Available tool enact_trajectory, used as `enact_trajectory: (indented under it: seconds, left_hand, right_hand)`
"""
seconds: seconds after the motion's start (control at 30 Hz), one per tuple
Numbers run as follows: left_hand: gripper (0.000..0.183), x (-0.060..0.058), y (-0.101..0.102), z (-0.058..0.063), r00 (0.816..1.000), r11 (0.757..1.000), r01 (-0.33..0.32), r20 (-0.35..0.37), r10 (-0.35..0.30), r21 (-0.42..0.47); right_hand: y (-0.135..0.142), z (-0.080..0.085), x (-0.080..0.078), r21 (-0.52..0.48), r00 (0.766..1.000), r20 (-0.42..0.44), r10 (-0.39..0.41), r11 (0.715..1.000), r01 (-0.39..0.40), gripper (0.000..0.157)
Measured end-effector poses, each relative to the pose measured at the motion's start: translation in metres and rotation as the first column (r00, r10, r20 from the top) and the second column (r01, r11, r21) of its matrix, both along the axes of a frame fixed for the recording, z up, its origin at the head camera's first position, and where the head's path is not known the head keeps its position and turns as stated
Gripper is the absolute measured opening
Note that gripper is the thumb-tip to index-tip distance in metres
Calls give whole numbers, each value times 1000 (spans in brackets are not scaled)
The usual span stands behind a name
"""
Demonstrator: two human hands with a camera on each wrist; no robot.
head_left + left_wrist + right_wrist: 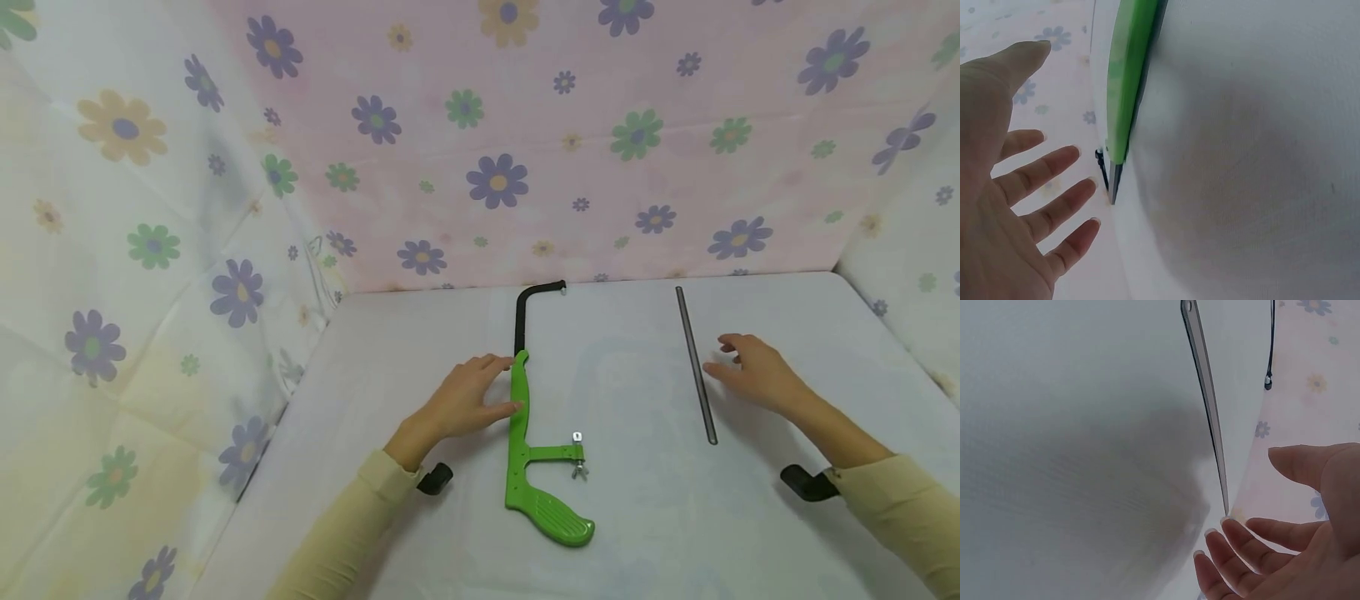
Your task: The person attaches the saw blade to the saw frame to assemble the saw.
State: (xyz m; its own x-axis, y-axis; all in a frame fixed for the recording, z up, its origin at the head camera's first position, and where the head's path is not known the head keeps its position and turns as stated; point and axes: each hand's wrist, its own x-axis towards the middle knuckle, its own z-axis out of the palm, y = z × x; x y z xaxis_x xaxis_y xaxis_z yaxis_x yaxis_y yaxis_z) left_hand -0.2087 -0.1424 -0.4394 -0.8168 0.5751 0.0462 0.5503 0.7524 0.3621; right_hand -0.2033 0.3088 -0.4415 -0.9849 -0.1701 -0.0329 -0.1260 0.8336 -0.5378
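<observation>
A hacksaw frame with a green body and handle and a black bent front arm lies on the white table. No blade spans it. My left hand hovers just left of its green body, fingers spread and holding nothing; in the left wrist view the green body stands apart from the fingertips. Farther right lies a thin grey hacksaw blade, its end hole showing on the blade in the right wrist view. Just right of the blade is my right hand, fingers loosely bent and holding nothing.
A wing nut and a small metal fitting sit on the frame's side bracket. Flower-printed cloth hangs behind the white table and at both sides. Black wrist-worn pieces show below both wrists.
</observation>
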Motion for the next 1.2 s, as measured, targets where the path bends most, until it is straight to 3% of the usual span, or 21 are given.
enact_trajectory:
  seconds: [0.43,0.7,0.93,1.2]
  left_hand:
    - [65,8,13,-4,997,1000,28,78,-29,12]
    - [57,10,21,-5,988,994,98,115,-104,57]
    - [44,13,27,-4,979,987,136,139,-147,86]
    - [42,12,33,-9,966,981,174,178,-188,92]
  right_hand:
    - [-3,-4,3,-15,999,27,-26,1000,27,49]
    - [-5,-8,2,18,998,41,-51,999,51,40]
    - [-10,-4,3,35,993,91,-78,997,75,37]
    - [-15,-2,3,66,979,170,-114,992,104,38]
